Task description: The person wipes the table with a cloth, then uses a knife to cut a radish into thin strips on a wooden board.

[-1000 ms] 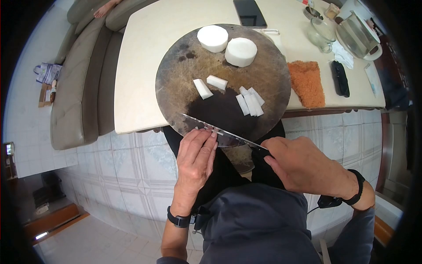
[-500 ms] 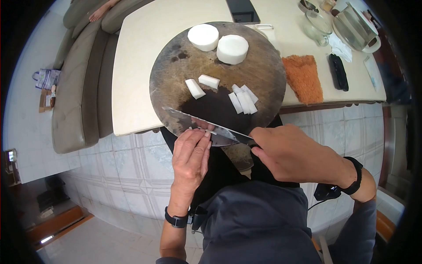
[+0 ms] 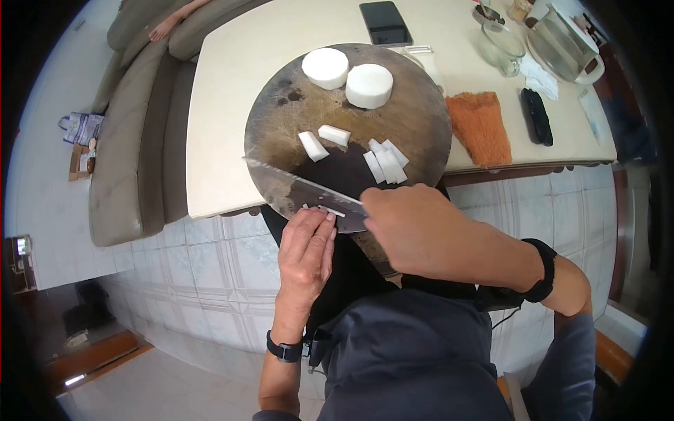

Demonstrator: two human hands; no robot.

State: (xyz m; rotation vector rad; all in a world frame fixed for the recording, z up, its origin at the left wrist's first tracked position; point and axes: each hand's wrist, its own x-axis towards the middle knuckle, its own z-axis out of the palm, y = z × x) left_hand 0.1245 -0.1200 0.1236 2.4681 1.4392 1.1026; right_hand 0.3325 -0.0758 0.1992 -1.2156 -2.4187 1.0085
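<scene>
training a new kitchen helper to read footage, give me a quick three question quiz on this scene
1. True or false: the right hand grips the knife.
2. What lies on the table just right of the round cutting board? A a plate; B an orange cloth; C a loaf of bread.
3. How many thick round white chunks stand at the board's far edge?
Key: 1 true; 2 B; 3 two.

Chopping board [image 3: 421, 119] is old rough wood, all scratched, with a dark damp-looking patch. Knife [image 3: 302, 188] is shiny metal. White chunks [image 3: 368, 85] look smooth and matt, counter [image 3: 225, 105] smooth cream, cloth [image 3: 481, 126] fuzzy orange, phone [image 3: 385, 22] glossy black
</scene>
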